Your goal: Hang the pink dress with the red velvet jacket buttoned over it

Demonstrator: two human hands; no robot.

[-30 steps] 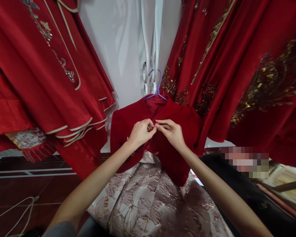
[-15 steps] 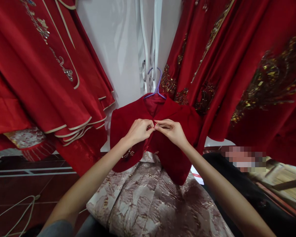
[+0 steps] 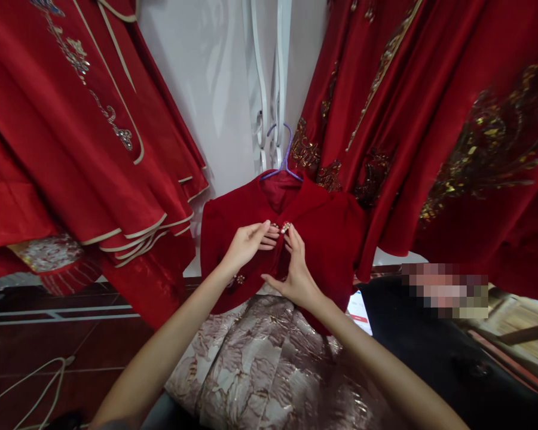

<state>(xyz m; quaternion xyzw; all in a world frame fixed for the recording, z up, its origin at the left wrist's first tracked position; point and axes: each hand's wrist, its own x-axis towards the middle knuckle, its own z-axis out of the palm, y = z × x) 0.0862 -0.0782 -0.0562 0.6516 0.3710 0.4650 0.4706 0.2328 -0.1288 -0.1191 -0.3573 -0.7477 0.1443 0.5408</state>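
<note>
A short red velvet jacket (image 3: 327, 239) hangs on a purple hanger (image 3: 287, 161) in front of me. Two jeweled buttons show at its front opening, the brighter one, a gold-and-pearl button (image 3: 286, 227), just above my right fingertips. My left hand (image 3: 252, 240) rests against the jacket's left front edge beside the opening, its fingers stretched out. My right hand (image 3: 298, 272) is open at the other front edge, its index finger by the bright button and its thumb spread away, lower down. Another flower-shaped button (image 3: 240, 279) sits low on the left side.
Red garments with cream piping (image 3: 138, 185) hang at left, and sequined red garments (image 3: 399, 131) at right. Shiny floral brocade (image 3: 251, 364) lies below the jacket. A phone (image 3: 360, 312) rests by a black surface (image 3: 412, 340). A white cable (image 3: 56, 382) loops across the floor.
My hands, pinched together at the button before, have come apart. The right fingers have spread and the thumb has dropped. My left fingers have straightened, and the jeweled button is now uncovered.
</note>
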